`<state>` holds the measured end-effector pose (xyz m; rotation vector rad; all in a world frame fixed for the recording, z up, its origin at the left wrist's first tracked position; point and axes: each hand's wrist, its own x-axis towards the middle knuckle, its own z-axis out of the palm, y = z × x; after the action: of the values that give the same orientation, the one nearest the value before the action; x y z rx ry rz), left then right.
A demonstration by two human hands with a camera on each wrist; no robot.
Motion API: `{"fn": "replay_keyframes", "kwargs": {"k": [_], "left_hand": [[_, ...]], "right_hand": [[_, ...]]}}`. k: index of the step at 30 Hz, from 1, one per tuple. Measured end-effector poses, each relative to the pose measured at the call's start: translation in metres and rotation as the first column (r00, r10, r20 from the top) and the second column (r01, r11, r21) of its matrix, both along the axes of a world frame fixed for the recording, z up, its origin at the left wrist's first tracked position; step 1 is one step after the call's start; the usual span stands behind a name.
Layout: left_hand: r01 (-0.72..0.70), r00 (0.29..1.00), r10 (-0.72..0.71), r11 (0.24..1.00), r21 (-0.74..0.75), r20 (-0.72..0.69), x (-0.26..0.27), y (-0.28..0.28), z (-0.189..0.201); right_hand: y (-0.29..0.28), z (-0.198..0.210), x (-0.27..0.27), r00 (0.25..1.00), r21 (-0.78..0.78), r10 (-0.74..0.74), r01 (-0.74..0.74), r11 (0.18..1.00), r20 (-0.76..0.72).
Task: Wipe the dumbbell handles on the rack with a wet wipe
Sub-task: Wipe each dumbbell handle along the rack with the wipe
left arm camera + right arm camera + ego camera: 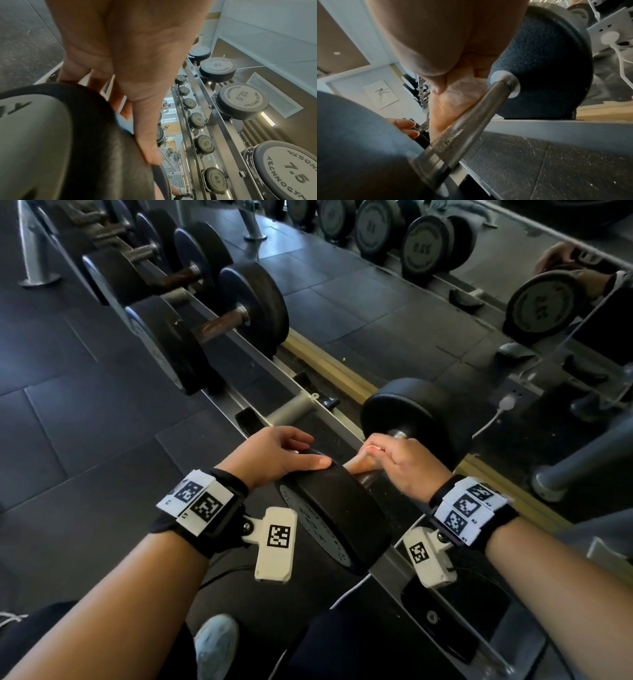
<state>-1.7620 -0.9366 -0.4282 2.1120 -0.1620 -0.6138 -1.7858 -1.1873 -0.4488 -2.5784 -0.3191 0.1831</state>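
A black dumbbell (335,518) lies across the rack (260,354) right in front of me. My left hand (284,453) rests on top of its near weight head (85,135), fingers spread over the rim and thumb lying straight along it. My right hand (394,460) grips the metal handle (465,134) close to the far weight head (411,412). A thin whitish wet wipe (465,86) is pressed between its fingers and the handle. In the head view only a pale edge of the wipe (371,448) shows under the knuckles.
Several larger dumbbells (239,313) sit further along the rack to the upper left, past an empty cradle (291,409). A mirror (428,244) at the right reflects more weights. A white plug and cable (507,402) sit by the wall. My shoe (215,642) is below on dark rubber mats.
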Motion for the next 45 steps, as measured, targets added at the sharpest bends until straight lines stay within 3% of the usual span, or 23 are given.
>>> {"fn": "replay_keyframes", "kwargs": {"k": [5,8,11,16,20,22,25,29,32,35,37,40,42,45], "left_hand": [[0.019,0.999,-0.019,1.0,0.0,0.026,-0.004,0.006,-0.006],[0.108,0.994,-0.108,0.994,0.018,-0.001,0.014,0.014,-0.005],[0.099,0.995,-0.1,0.995,-0.025,-0.02,0.042,0.032,-0.001],[0.092,0.988,-0.099,0.994,0.066,0.118,0.102,0.085,0.023],[-0.003,0.963,-0.015,0.998,0.069,0.268,0.154,0.136,0.056],[-0.086,0.928,0.062,0.995,0.05,0.367,0.175,0.158,0.075],[-0.173,0.891,0.148,0.985,0.019,0.428,0.204,0.181,0.09],[-0.321,0.841,0.241,0.943,0.088,0.485,0.239,0.196,0.076],[-0.377,0.843,0.26,0.91,0.173,0.471,0.261,0.2,0.052],[-0.352,0.886,0.241,0.906,0.236,0.397,0.271,0.205,0.029],[-0.348,0.892,0.286,0.929,0.126,0.349,0.271,0.21,0.018],[-0.388,0.862,0.365,0.921,-0.005,0.351,0.269,0.213,0.009],[-0.399,0.856,0.373,0.917,-0.001,0.359,0.269,0.212,0.007],[-0.408,0.858,0.38,0.913,0.012,0.345,0.269,0.214,0.008]], "right_hand": [[0.007,0.013,0.007,0.992,0.003,0.018,-0.017,1.0,-0.124],[0.017,0.025,0.023,0.976,-0.061,0.0,-0.014,0.998,-0.216],[0.03,0.042,0.044,0.955,-0.092,-0.04,0.013,0.996,-0.295],[0.066,0.074,0.103,0.965,-0.073,-0.075,0.058,0.996,-0.251],[0.109,0.094,0.174,0.974,0.096,-0.127,0.147,0.984,-0.187],[0.133,0.099,0.205,0.955,0.244,-0.231,0.273,0.931,-0.186],[0.167,0.104,0.243,0.901,0.47,-0.269,0.41,0.781,-0.339],[0.198,0.097,0.278,0.867,0.562,-0.292,0.487,0.669,-0.404],[0.214,0.079,0.292,0.897,0.517,-0.31,0.437,0.736,-0.316],[0.223,0.059,0.304,0.962,0.513,-0.238,0.274,0.814,-0.136],[0.226,0.054,0.317,0.983,0.434,-0.176,0.135,0.891,0.055],[0.232,0.054,0.339,0.933,0.169,-0.055,-0.006,0.986,0.355],[0.238,0.048,0.352,0.907,0.097,0.032,-0.079,0.992,0.42],[0.248,0.024,0.361,0.935,0.022,0.124,-0.139,0.99,0.332]]}}
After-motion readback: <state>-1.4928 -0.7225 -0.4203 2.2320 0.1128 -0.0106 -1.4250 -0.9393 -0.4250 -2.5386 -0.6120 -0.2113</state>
